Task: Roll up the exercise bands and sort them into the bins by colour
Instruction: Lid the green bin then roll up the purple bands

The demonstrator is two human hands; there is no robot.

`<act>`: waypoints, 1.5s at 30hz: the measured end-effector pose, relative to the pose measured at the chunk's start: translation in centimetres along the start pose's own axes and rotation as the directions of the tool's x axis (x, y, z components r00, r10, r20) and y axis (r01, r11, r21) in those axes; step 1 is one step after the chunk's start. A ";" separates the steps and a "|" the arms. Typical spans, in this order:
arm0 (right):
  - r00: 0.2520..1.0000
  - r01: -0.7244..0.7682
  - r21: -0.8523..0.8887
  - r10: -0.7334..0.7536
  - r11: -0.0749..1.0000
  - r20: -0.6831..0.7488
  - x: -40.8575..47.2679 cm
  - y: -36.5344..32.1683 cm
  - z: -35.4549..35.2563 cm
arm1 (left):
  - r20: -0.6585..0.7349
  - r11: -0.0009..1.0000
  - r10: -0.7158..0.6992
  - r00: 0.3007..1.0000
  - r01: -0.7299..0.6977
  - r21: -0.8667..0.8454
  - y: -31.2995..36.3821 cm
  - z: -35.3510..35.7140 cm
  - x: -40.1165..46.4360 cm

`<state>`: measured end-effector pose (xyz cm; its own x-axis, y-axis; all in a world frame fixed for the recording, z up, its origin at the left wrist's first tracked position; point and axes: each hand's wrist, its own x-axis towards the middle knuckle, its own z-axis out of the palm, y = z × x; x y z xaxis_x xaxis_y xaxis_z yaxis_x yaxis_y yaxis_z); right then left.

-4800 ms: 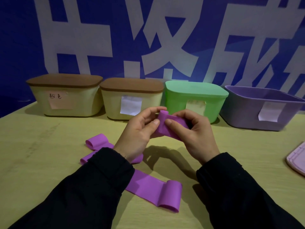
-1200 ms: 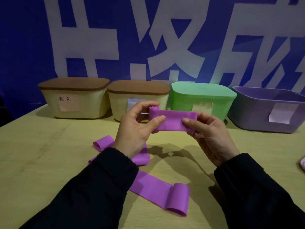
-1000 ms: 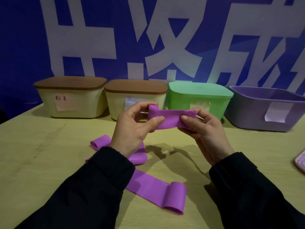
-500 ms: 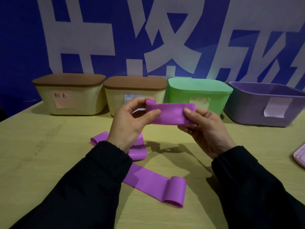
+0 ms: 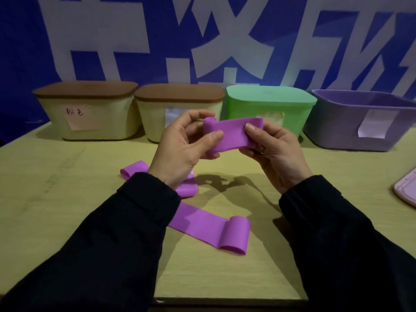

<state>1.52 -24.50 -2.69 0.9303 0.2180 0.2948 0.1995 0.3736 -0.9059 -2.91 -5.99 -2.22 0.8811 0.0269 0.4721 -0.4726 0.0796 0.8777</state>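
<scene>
Purple band pinched above table middle, rolled end in left hand, loose end in right hand. Likely to spring unrolled if left thumb slackens.

A purple exercise band is held in the air, its left end rolled. Two more purple bands lie on the counter: a looped one mid-counter and a part-rolled one nearer the front edge. Along the back edge stand two cream bins with brown lids, a lidded green bin and an open purple bin.
</scene>
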 end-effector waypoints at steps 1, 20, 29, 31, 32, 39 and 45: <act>1.000 0.003 0.004 -0.003 1.000 0.005 0.1 0.0 -0.1 | 0.006 1.000 -0.001 1.000 0.001 -0.007 -0.1 -0.1 0.0; 0.985 0.019 -0.009 -0.017 1.000 0.171 -0.2 1.1 1.1 | -0.071 0.998 0.001 0.997 0.003 0.060 -0.2 -0.4 0.3; 0.984 0.178 -0.113 -0.177 0.978 0.019 -0.4 1.2 1.5 | -0.036 0.999 0.007 0.999 -0.005 0.045 -0.5 0.4 0.1; 0.984 0.178 -0.127 -0.180 0.976 -0.006 -0.5 1.2 1.6 | -0.015 0.998 0.025 1.000 -0.024 0.050 -0.4 0.5 -0.1; 0.984 0.177 -0.132 -0.180 0.975 -0.011 -0.5 1.2 1.6 | -0.018 0.998 0.034 0.999 -0.033 0.058 -0.4 0.6 -0.1; 0.995 0.098 -0.129 -0.094 0.987 0.034 -0.6 1.2 1.8 | -0.042 0.998 0.021 0.999 -0.019 0.067 -0.1 0.4 -0.2; 0.997 0.059 -0.039 -0.060 0.998 -0.038 -0.6 1.1 1.8 | -0.046 0.987 0.046 0.998 -0.038 0.158 -0.6 0.4 0.0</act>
<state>0.65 -22.61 -3.37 0.9277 0.1609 0.3369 0.2655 0.3503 -0.8982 -2.63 -6.40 -2.75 0.8581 0.0767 0.5077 -0.5022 -0.0804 0.8610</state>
